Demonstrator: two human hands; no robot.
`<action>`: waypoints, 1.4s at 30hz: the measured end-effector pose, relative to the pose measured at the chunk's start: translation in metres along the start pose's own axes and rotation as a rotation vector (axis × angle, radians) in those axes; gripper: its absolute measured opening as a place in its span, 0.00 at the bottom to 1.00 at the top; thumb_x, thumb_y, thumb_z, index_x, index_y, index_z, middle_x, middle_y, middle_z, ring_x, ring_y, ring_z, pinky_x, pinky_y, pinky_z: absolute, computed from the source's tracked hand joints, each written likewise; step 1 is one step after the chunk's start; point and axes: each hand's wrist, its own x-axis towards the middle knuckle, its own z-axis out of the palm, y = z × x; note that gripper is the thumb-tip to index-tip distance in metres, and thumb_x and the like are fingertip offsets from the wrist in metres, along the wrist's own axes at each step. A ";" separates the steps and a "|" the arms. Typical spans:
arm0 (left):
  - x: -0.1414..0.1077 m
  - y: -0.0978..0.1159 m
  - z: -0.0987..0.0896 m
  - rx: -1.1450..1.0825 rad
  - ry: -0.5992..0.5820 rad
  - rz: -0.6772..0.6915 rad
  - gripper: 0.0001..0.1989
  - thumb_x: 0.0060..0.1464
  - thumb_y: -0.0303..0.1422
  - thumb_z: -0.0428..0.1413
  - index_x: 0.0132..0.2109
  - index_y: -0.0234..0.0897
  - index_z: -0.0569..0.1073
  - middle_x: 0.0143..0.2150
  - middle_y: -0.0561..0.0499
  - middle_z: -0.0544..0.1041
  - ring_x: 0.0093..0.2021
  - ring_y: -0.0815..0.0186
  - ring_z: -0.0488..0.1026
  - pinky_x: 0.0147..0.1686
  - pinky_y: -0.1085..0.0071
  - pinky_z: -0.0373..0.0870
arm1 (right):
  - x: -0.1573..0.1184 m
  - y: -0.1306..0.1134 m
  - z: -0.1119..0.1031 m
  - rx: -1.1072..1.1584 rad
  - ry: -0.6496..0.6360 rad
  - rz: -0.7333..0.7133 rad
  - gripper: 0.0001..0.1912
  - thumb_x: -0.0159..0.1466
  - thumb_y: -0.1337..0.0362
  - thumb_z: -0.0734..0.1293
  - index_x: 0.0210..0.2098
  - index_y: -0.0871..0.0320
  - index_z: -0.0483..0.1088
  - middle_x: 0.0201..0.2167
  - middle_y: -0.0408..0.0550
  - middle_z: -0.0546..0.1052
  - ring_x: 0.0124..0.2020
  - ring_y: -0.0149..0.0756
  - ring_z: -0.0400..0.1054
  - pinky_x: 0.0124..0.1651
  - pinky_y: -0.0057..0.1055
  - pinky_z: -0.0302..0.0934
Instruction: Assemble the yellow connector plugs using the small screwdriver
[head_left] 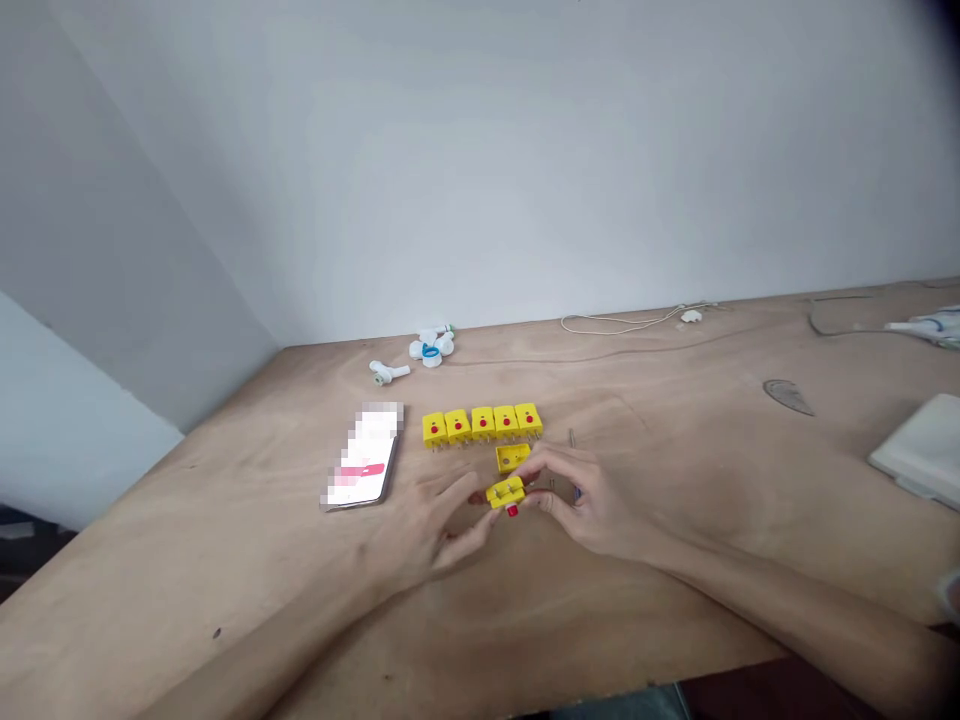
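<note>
L hand (450, 525) and R hand (592, 505) both on the yellow plug piece (506, 491), held up over the near side of the wooden table (300, 600), red button (512, 510) facing down toward the wearer. L thumb + index pinch one end, R thumb + index nearly closed on the other. Looks light, stiff plastic, prob. a bit slick; small parts could drop out, so grip by the side edges, off the pins. Yellow shell (513, 459) lies just beyond, w/ a row of yellow plugs (482, 424) behind it.
</note>
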 end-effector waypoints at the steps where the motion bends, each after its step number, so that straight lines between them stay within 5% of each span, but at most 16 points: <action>1: 0.000 0.001 0.000 -0.013 0.013 -0.021 0.04 0.64 0.30 0.52 0.38 0.38 0.66 0.31 0.52 0.73 0.29 0.66 0.71 0.28 0.72 0.66 | 0.000 -0.001 0.000 0.003 0.009 -0.008 0.05 0.68 0.68 0.67 0.42 0.55 0.73 0.38 0.47 0.78 0.40 0.37 0.73 0.43 0.33 0.67; 10: 0.000 -0.003 0.003 -0.198 -0.016 -0.335 0.10 0.68 0.36 0.50 0.40 0.37 0.72 0.37 0.49 0.78 0.37 0.63 0.74 0.38 0.69 0.70 | 0.004 0.001 0.001 0.028 0.079 0.122 0.13 0.64 0.62 0.72 0.48 0.55 0.76 0.42 0.49 0.81 0.41 0.40 0.76 0.46 0.35 0.71; 16: 0.009 0.000 0.000 -0.184 -0.149 -0.403 0.16 0.66 0.41 0.52 0.33 0.37 0.76 0.28 0.51 0.77 0.28 0.64 0.72 0.28 0.70 0.66 | 0.001 0.021 0.003 0.114 -0.004 0.261 0.11 0.62 0.62 0.74 0.45 0.55 0.79 0.40 0.49 0.82 0.39 0.39 0.76 0.46 0.36 0.71; 22: 0.007 -0.009 -0.006 -0.016 -0.072 -0.336 0.19 0.64 0.41 0.50 0.27 0.37 0.72 0.22 0.52 0.71 0.24 0.66 0.67 0.25 0.70 0.61 | -0.001 0.028 0.003 -0.026 -0.097 0.207 0.13 0.62 0.61 0.74 0.46 0.54 0.80 0.39 0.50 0.82 0.39 0.41 0.75 0.42 0.38 0.71; 26: 0.003 -0.014 -0.006 0.010 -0.035 -0.279 0.09 0.59 0.36 0.51 0.37 0.37 0.74 0.28 0.51 0.74 0.28 0.64 0.69 0.29 0.69 0.66 | 0.004 0.022 -0.003 -0.164 -0.103 0.053 0.10 0.65 0.63 0.72 0.46 0.53 0.80 0.41 0.49 0.82 0.44 0.43 0.74 0.48 0.41 0.68; 31: 0.003 -0.016 -0.004 -0.028 -0.156 -0.199 0.12 0.54 0.30 0.54 0.45 0.40 0.75 0.41 0.47 0.79 0.42 0.57 0.75 0.44 0.61 0.73 | 0.008 0.019 -0.015 -0.256 -0.050 0.000 0.11 0.63 0.72 0.67 0.40 0.54 0.79 0.39 0.48 0.81 0.42 0.41 0.73 0.45 0.38 0.68; 35: 0.004 -0.015 -0.005 -0.055 -0.251 -0.110 0.20 0.56 0.32 0.56 0.56 0.43 0.72 0.56 0.45 0.76 0.56 0.52 0.73 0.57 0.54 0.68 | 0.007 0.023 -0.020 -0.308 -0.099 0.008 0.12 0.60 0.73 0.68 0.40 0.54 0.79 0.39 0.49 0.79 0.40 0.41 0.73 0.42 0.37 0.69; 42: 0.003 -0.017 -0.002 -0.030 -0.272 -0.115 0.15 0.60 0.38 0.58 0.53 0.42 0.75 0.54 0.45 0.77 0.54 0.52 0.73 0.55 0.55 0.70 | 0.005 0.029 -0.020 -0.316 -0.181 -0.005 0.13 0.62 0.70 0.70 0.44 0.52 0.80 0.41 0.50 0.79 0.42 0.43 0.73 0.44 0.39 0.69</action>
